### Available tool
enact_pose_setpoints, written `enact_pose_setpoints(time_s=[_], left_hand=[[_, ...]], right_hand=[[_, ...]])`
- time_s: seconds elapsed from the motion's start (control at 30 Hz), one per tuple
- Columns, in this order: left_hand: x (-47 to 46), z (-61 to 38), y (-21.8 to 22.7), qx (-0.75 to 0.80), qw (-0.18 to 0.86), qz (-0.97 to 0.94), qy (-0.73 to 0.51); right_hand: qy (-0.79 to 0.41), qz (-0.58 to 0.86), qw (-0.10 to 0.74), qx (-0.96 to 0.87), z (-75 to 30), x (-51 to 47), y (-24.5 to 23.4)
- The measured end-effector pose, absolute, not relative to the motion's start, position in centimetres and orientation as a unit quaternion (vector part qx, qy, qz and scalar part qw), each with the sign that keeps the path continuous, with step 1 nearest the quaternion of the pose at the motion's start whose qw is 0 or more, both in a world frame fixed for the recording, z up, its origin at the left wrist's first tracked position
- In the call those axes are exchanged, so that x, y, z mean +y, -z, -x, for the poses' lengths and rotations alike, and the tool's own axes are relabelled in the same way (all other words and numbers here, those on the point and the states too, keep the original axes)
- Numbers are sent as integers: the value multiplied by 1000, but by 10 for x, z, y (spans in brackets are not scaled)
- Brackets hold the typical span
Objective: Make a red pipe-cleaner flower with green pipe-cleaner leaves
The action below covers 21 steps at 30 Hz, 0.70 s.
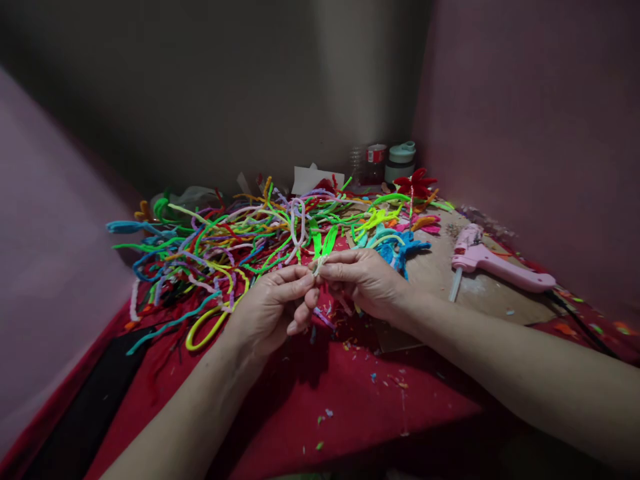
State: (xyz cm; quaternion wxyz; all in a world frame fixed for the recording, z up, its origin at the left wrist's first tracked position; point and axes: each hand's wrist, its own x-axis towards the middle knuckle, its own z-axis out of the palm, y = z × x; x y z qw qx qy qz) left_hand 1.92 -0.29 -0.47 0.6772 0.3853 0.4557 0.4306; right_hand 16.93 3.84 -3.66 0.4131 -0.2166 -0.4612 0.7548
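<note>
My left hand [280,300] and my right hand [365,280] meet at the middle of the view, above a red cloth. Between their fingertips they pinch a small piece made of pipe cleaners. Bright green pipe-cleaner loops [328,241] stand up from that piece, and its pale lower end shows between the fingers. Both thumbs press on it, and the fingers hide most of the join. Close behind the hands lies a big tangle of coloured pipe cleaners [200,250], with a pale pink loop [297,227] near the green ones.
A pink glue gun [493,260] lies on a brown board [435,280] at the right, its cord trailing off. Blue pipe-cleaner shapes [400,250] and a red flower [416,184] are nearby. A lidded cup [401,163] stands behind. Scraps litter the red cloth [350,413].
</note>
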Motion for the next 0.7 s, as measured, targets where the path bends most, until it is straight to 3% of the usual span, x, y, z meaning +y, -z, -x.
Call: enact_pose_setpoints(time_s=[0.7], left_hand=[[-8,-25,2,496,624,-391,-459]], right_hand=[[-755,240,451,-412,-163,33,34]])
